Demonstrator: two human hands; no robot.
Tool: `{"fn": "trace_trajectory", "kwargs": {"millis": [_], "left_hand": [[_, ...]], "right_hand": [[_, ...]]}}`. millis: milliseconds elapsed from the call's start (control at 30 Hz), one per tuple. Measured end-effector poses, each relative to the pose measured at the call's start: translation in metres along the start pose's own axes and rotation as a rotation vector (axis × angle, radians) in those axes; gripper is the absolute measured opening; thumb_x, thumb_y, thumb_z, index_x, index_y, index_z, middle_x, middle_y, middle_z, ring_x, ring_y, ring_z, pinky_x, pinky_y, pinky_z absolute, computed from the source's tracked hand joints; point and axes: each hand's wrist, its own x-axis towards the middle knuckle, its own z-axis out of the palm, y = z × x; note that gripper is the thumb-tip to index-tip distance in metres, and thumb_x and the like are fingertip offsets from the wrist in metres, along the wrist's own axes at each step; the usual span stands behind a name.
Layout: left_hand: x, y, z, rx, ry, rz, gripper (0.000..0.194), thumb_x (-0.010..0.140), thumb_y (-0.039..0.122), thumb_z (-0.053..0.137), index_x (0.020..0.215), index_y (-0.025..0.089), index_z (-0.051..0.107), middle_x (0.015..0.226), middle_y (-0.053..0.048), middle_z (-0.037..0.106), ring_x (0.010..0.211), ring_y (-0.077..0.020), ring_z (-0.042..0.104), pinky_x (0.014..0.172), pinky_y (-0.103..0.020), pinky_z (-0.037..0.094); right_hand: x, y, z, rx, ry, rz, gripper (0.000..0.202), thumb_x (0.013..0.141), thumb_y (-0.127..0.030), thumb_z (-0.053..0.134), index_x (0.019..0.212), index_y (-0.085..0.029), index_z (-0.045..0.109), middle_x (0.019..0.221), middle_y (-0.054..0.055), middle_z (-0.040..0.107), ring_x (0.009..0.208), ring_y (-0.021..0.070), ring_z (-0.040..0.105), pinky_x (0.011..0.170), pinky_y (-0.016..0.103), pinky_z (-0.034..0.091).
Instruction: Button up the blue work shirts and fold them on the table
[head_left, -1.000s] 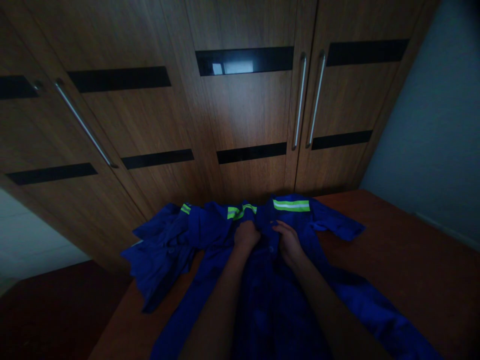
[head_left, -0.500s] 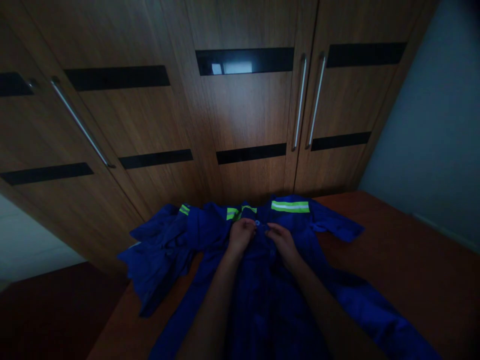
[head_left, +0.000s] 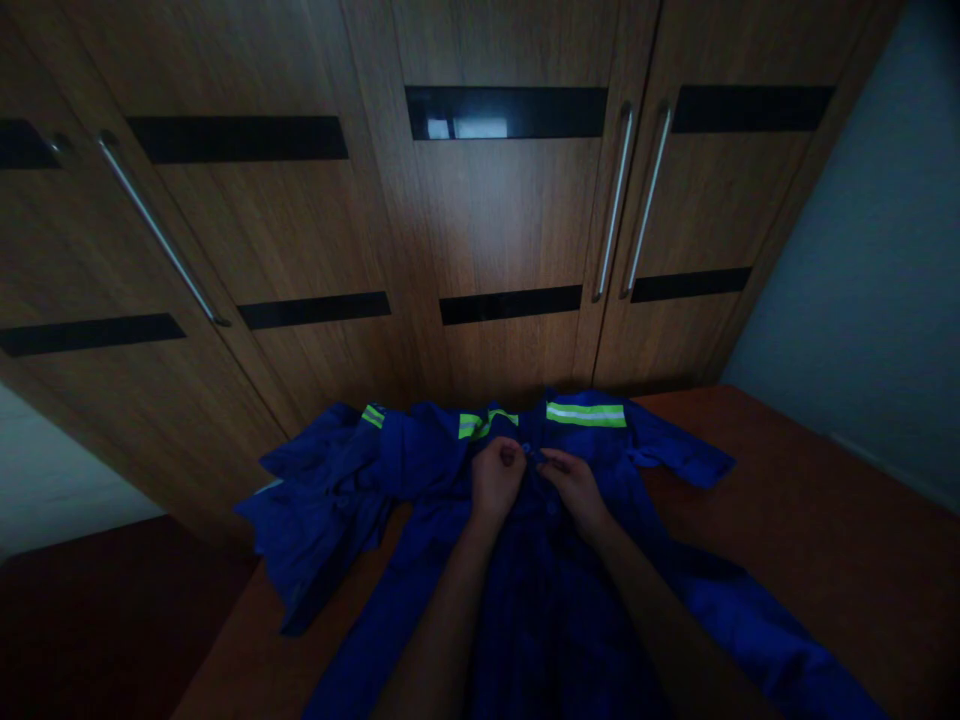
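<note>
A blue work coverall [head_left: 570,580] with yellow-green and silver reflective bands lies spread out, its chest at the far side. My left hand [head_left: 496,482] is closed in a pinch on the coverall's front, beside a small round button [head_left: 526,449]. Just to the right, my right hand [head_left: 576,490] pinches the other front edge of the cloth, fingertips close to the same button. The fingertips are dim, so whether the button is through a hole I cannot tell. Bunched blue cloth [head_left: 319,530] with a reflective strip lies left of the coverall's chest.
The coverall rests on a reddish-brown wooden surface [head_left: 810,540]. Directly behind it rises a wooden wardrobe [head_left: 510,220] with dark inlaid strips and long metal handles [head_left: 615,200]. A pale wall [head_left: 870,280] stands at the right. The room is dim.
Both hands have shifted slightly, with the left closer to the right at the button. The view has tilted a little. The bunched cloth stays in place.
</note>
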Motion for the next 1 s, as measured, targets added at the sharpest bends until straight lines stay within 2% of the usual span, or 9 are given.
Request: {"fn": "trace_trajectory", "kwargs": {"millis": [300,500,633,767,900,1000], "left_hand": [[-0.005,0.002,-0.004,0.198,-0.056,0.156,0.012,0.078,0.012,0.052,0.076,0.018,0.062,0.071,-0.001,0.065,0.068,-0.0149,0.061,0.066,-0.024,0.042],[-0.008,0.004,-0.006,0.290,-0.090,0.211,0.012,0.078,0.011,0.052,0.077,0.020,0.061,0.072,-0.002,0.064,0.071,-0.0163,0.060,0.069,-0.026,0.041],[-0.008,0.005,-0.005,0.299,-0.108,0.210,0.013,0.078,0.011,0.052,0.078,0.020,0.061,0.075,-0.002,0.064,0.073,-0.0161,0.060,0.070,-0.025,0.041],[-0.008,0.005,-0.002,0.269,-0.097,0.177,0.015,0.077,0.009,0.052,0.078,0.020,0.062,0.075,-0.002,0.065,0.074,-0.0158,0.061,0.071,-0.025,0.042],[-0.007,0.004,0.000,0.192,-0.086,0.134,0.018,0.076,0.007,0.051,0.077,0.019,0.063,0.074,-0.001,0.066,0.073,-0.0153,0.061,0.071,-0.025,0.042],[-0.006,0.002,0.000,0.099,-0.073,0.081,0.016,0.077,0.011,0.051,0.078,0.019,0.065,0.074,-0.001,0.067,0.071,-0.0146,0.062,0.069,-0.024,0.044]], "right_hand": [[0.006,0.011,-0.003,-0.072,0.069,-0.010,0.038,0.051,-0.041,0.077,0.080,-0.018,0.069,0.066,0.001,0.067,0.062,0.0169,0.058,0.058,0.028,0.043],[0.005,0.010,-0.003,-0.083,0.061,-0.015,0.043,0.050,-0.041,0.078,0.083,-0.017,0.065,0.053,-0.006,0.053,0.050,0.0109,0.047,0.049,0.024,0.035],[0.002,0.007,-0.003,-0.094,0.022,-0.016,0.046,0.056,-0.041,0.074,0.094,-0.017,0.062,0.053,-0.008,0.049,0.047,0.0089,0.041,0.047,0.023,0.030],[0.000,0.004,-0.001,-0.124,-0.015,-0.022,0.048,0.056,-0.041,0.072,0.096,-0.018,0.061,0.052,-0.009,0.044,0.048,0.0089,0.040,0.048,0.022,0.029],[0.000,0.002,0.001,-0.165,-0.050,-0.045,0.046,0.056,-0.037,0.070,0.099,-0.020,0.061,0.052,-0.010,0.042,0.050,0.0091,0.039,0.050,0.023,0.030],[-0.002,0.002,0.002,-0.191,-0.078,-0.058,0.049,0.058,-0.034,0.070,0.104,-0.021,0.060,0.054,-0.010,0.042,0.051,0.0096,0.039,0.050,0.023,0.030]]}}
